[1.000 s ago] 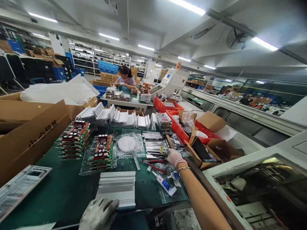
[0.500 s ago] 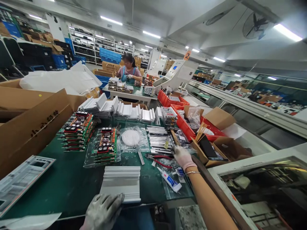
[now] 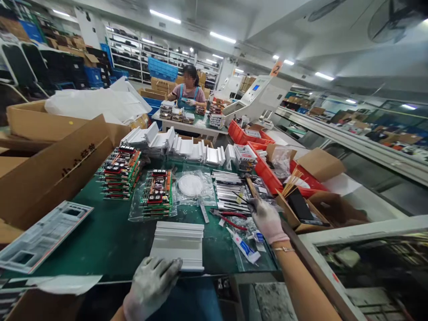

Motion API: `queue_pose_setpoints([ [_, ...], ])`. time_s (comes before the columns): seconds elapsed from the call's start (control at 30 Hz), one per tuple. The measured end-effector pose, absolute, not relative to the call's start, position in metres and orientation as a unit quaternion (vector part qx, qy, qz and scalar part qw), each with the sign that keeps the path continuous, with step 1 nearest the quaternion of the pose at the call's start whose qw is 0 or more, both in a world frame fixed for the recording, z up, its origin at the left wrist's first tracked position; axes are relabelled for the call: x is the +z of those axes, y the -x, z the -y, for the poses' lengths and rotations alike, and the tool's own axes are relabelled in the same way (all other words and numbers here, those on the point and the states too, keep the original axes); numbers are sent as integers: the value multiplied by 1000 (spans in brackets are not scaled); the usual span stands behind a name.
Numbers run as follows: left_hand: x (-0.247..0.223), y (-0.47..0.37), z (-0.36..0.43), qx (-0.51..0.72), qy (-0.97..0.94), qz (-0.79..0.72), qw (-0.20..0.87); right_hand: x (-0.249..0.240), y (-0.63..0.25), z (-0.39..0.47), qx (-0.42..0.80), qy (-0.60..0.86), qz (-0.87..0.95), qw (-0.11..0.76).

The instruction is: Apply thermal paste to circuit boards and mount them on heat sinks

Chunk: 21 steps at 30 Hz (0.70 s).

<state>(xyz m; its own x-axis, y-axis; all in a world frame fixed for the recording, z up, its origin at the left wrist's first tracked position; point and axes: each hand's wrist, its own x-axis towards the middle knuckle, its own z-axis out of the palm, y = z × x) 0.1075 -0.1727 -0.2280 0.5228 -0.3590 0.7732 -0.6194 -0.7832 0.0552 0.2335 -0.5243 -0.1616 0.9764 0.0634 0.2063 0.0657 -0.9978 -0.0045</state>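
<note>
My left hand [image 3: 154, 283] rests open on the metal piece [image 3: 179, 240] at the table's [image 3: 110, 240] near edge; my right hand [image 3: 267, 219] pinches a thin dark tool [image 3: 240, 198] by the metal strips [image 3: 227, 183]. The small carton [image 3: 286, 210] holds wooden sticks [image 3: 293, 178]; the red bin [image 3: 265, 170], a clear bag [image 3: 281, 160].

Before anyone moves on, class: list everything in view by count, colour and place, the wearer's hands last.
Metal block: one, silver, front centre
Board stacks: two, multicoloured, mid-left
Disc: one, white, centre
Rods: many, silver, mid-right
Pliers: one, red-handled, below rods
Tube: one, white-blue, near right
Stick: one, dark, right fingers
Frame: one, grey, left
Bins: at least two, red, beyond right
Boxes: several, brown, both sides
Person: one, blue apron, behind
Left hand: one, grey-gloved, on block
Right hand: one, whitish-gloved, near rods
</note>
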Motion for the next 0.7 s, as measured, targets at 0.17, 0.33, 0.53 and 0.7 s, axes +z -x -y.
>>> queue_pose_setpoints([
  [0.17, -227, -106, 174, 387, -860, 285, 168, -164, -166, 482, -85, 946, 248, 192],
  [0.33, -223, -105, 176, 385, -863, 282, 164, -184, -120, 469, -32, 933, 283, 222],
  [0.53, -222, -106, 176, 382, -864, 282, 165, -196, -109, 490, -52, 944, 275, 172],
  [0.7, -223, -106, 175, 381, -863, 286, 167, -199, -111, 486, -50, 950, 279, 129],
])
